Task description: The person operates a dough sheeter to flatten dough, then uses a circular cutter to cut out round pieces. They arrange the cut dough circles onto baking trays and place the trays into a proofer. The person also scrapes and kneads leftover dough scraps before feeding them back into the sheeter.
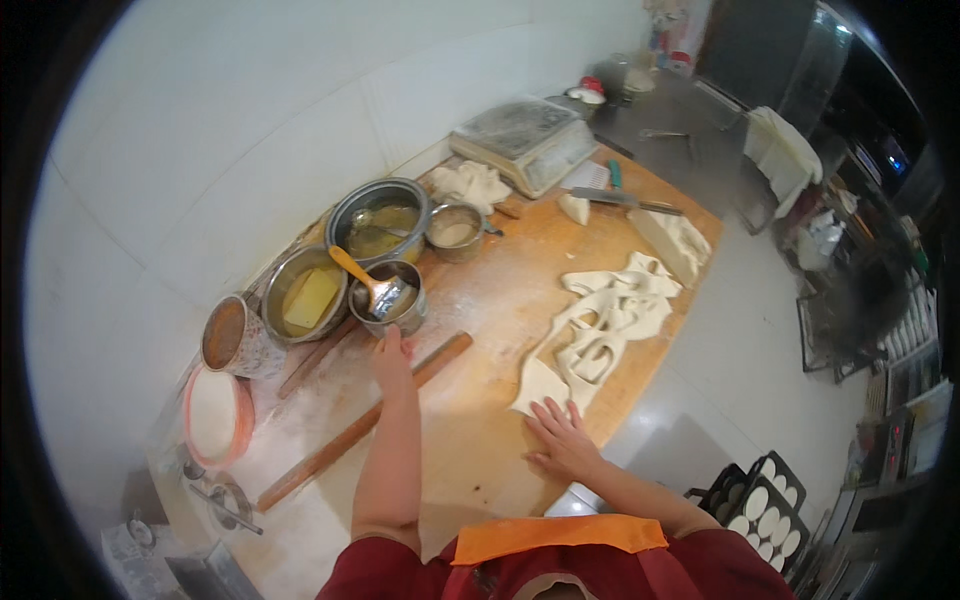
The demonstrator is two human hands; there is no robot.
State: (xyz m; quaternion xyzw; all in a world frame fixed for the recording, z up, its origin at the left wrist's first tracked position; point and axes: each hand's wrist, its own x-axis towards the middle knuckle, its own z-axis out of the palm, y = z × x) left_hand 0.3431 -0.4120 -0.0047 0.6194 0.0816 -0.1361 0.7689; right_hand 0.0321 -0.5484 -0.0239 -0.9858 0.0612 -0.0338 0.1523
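Note:
My left hand point(393, 360) reaches across a wooden rolling pin point(337, 448). Its fingertips are at the near side of a small metal cup point(405, 322); whether they grip it is hidden. Across that cup's mouth lies a brush with a yellow handle point(350, 264). Fingers apart, my right hand point(562, 442) rests by the near end of the rolled dough point(544, 384), fingertips touching it. This dough stretches away along the table's right side as a sheet with cut-out holes and loose scraps.
Against the wall stand a pot of yellowish liquid point(386, 225), a bowl with a yellow block point(309, 296) and a pink tub of white powder point(214, 416). A long knife point(622, 199) lies near a thick dough piece point(671, 240). Trays of dough rounds point(761, 517) stand lower right.

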